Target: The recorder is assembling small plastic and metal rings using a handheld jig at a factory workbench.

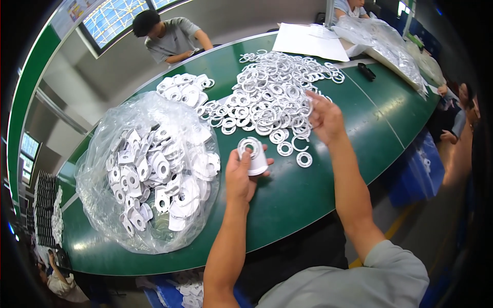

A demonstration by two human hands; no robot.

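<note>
My left hand (239,177) grips a white plastic housing (257,166) with a rounded top and a ring-shaped opening, thumb across its face. It is held over the table's near side. My right hand (328,118) is raised at the right edge of a heap of white plastic rings (267,95). Motion blurs its fingers, so whether a ring is between them cannot be made out. Just left of that hand's wrist, a few loose rings (304,159) lie on the green table (287,197).
A clear plastic bag (92,174) full of similar white housings (136,179) stands open at left. More white parts (182,88) lie behind it. White sheets (308,42), a black object (366,72) and plastic wrapping (377,38) are at the far right. A person (172,38) sits across the table.
</note>
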